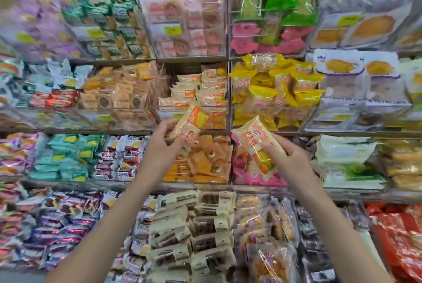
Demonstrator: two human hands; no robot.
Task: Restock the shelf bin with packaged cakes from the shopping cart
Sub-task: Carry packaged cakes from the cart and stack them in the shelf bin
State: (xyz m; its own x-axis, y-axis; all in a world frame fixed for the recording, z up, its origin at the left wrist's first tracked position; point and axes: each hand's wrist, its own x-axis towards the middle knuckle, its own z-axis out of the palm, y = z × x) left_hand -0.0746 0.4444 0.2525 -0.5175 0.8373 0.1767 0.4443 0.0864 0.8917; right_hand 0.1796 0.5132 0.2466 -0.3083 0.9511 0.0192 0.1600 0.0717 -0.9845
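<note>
Left hand [163,145] and right hand [288,159] each grip a crinkly, glossy, probably plastic cake packet [190,126].

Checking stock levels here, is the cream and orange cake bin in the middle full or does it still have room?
Has room. The bin has cakes stacked only toward its right and back; its upper left is empty.
</note>
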